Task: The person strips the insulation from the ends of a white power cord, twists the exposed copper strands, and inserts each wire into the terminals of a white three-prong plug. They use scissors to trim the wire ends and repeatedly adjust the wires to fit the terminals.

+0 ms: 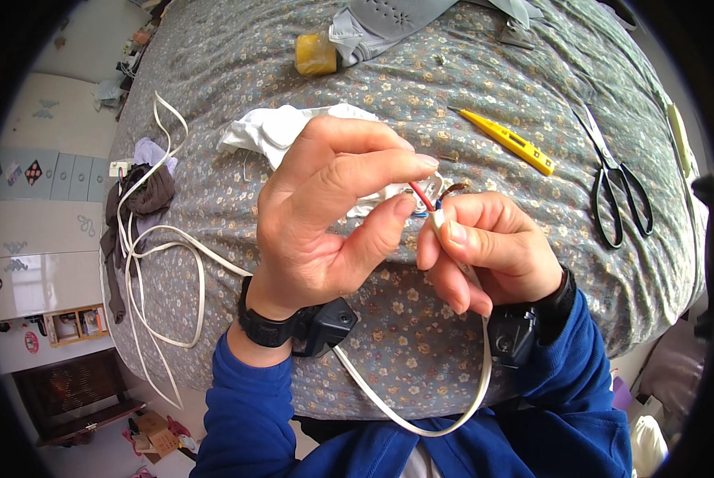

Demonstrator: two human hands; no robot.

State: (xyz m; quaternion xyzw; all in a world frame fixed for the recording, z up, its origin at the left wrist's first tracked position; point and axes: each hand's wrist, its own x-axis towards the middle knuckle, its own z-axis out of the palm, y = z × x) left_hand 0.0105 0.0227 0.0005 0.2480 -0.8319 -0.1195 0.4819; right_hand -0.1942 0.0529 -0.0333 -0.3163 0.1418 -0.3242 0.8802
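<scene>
Fingers (408, 163) pinch red wire (420, 195) (right hand (496, 251) grips white cable (452, 231)).

On the flowered bedspread (484, 72): yellow tester screwdriver (504, 139), black-handled scissors (618, 185) to its right, yellow tape roll (315, 53) beside grey fabric (389, 20) at top. White cloth (273, 127) left of centre. Brown garment (146, 195) at the left edge.

White cable (166, 239), red wire (421, 195), yellow tester (506, 141), black scissors (621, 187), grey floral bedspread (237, 72), blue sleeves (249, 414).
</scene>
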